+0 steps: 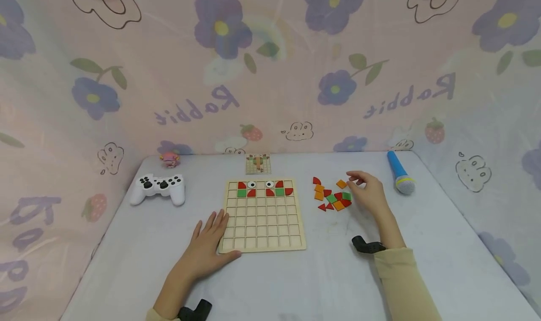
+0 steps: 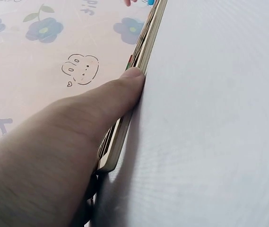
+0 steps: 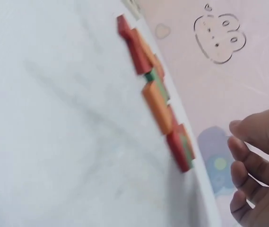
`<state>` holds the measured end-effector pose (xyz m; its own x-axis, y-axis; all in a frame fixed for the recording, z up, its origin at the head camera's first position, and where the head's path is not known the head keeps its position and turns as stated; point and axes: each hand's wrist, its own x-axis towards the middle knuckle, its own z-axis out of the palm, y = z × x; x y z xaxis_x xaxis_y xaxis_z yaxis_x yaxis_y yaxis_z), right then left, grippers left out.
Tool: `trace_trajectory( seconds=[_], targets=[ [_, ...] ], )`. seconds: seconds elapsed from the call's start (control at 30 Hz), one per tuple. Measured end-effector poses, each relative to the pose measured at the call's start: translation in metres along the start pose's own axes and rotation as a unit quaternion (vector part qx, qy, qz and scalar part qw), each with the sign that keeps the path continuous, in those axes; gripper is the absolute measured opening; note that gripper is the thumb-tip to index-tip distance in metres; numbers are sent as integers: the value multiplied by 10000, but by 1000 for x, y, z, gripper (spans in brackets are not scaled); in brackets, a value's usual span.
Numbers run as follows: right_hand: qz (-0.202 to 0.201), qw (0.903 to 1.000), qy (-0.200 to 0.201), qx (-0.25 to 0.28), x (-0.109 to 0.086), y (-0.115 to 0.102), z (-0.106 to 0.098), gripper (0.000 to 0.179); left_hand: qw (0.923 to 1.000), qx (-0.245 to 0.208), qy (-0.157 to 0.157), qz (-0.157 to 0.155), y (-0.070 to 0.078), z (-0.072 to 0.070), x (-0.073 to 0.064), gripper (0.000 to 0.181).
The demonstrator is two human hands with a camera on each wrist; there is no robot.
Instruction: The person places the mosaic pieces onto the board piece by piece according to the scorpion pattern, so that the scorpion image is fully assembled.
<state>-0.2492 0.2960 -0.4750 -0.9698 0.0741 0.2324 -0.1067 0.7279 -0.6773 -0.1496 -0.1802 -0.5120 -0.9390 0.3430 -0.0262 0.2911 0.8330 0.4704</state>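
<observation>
White tabletop [image 1: 270,288]
On it: a gridded board [image 1: 259,221], loose coloured tiles [image 1: 331,198], a picture card [image 1: 258,164], a white controller [image 1: 158,189], a pink figurine [image 1: 170,159], a blue microphone [image 1: 398,167].

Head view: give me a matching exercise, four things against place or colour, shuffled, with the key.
Things:
1. left hand
2. right hand
3. picture card
4. microphone

Place or colour:
A. just beyond the far edge of the grid board
B. beside the loose tiles
C. blue handle
D. at the board's near-left corner

Pairs: 1-D, 2-B, 3-A, 4-C
</observation>
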Motion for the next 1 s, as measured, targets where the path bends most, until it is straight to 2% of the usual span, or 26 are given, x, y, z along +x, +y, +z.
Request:
trace_trajectory(
  seconds=[0.2,0.5,0.6,0.83,1.0],
  targets=[
    [242,9985,-463,151,-2,18,7,30,10000,-1,-58,5,1,-1,1,111],
    [-234,9922,-1215,150,-3,35,8,28,10000,-39,11,23,3,-3,1,110],
    [-302,9918,-1238,117,-1,36,9,25,10000,-26,-23,22,4,-4,2,110],
    [-263,9946,-1005,7,0,36,12,22,9999,12,-101,-10,4,-5,4,111],
    [-303,9932,-1123,92,-2,36,12,18,9998,14,-166,-53,3,-4,2,112]
  ],
)
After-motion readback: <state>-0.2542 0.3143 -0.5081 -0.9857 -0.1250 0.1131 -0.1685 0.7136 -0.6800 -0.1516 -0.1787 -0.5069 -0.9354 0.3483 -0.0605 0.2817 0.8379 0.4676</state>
